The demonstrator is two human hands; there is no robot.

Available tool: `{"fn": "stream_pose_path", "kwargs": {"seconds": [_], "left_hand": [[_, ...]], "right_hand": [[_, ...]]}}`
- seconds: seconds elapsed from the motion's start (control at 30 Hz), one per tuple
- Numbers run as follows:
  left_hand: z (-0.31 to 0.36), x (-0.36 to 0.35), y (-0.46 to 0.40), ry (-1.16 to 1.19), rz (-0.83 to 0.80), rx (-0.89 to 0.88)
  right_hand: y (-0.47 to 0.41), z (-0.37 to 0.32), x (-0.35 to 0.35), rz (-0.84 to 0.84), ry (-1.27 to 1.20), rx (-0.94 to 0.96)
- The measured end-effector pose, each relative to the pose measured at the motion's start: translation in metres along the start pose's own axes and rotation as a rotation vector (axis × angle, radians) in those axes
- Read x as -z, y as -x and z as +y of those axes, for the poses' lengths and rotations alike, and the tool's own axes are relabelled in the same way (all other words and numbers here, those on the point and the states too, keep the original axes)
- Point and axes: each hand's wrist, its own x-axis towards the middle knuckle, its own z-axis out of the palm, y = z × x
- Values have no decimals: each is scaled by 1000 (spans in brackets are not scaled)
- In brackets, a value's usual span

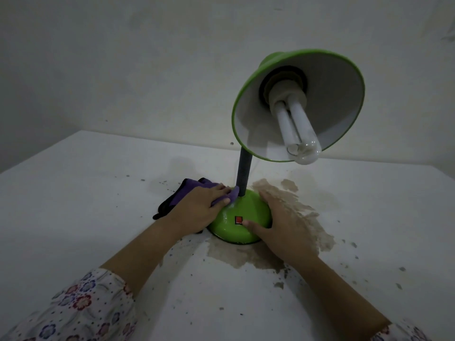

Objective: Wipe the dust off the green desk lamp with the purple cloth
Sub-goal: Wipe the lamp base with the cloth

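1. The green desk lamp (246,217) stands on a white table (98,183), its round base near the middle of the surface and well in from every visible edge.
2. A dark ribbed neck (243,173) rises from the back of the base and carries the green shade (298,104), which tilts toward the camera above and to the right of the base, showing its white inside and a tube bulb (295,129).
3. A red switch (238,219) sits on the front slope of the base.
4. The purple cloth (197,190) lies over the left flank of the base, its bulk trailing off to the left onto the table, with a dark edge showing.
5. The left hand (197,207) presses the cloth against the base with fingers laid flat, fingertips close to the foot of the neck.
6. The right hand (283,222) rests spread on the right side of the base, thumb just beside the switch, fingers wrapping loosely round the dome; it holds nothing else.
7. A brownish patch (307,217) spreads over the table in front and to the right of the base, with dark specks scattered around.
8. To the left of and behind the base, bare table runs to the wall (123,57); the table's back edge meets it well behind the neck.
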Motion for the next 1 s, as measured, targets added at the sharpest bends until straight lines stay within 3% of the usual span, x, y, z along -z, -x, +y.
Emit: {"fn": "stream_pose_path", "kwargs": {"seconds": [0.27, 0.5, 0.6, 0.8, 1.0], "left_hand": [[16, -12, 22, -120, 82, -24], [17, -6, -1, 6, 321, 170], [24, -14, -4, -118, 286, 185], [35, -25, 7, -244, 113, 56], [26, -8, 25, -211, -56, -31]], "right_hand": [[1, 1, -1, 2, 0, 13], [2, 1, 1, -9, -17, -6], [2, 0, 2, 0, 2, 9], [0, 0, 0, -11, 16, -2], [1, 1, 2, -20, 32, 22]]}}
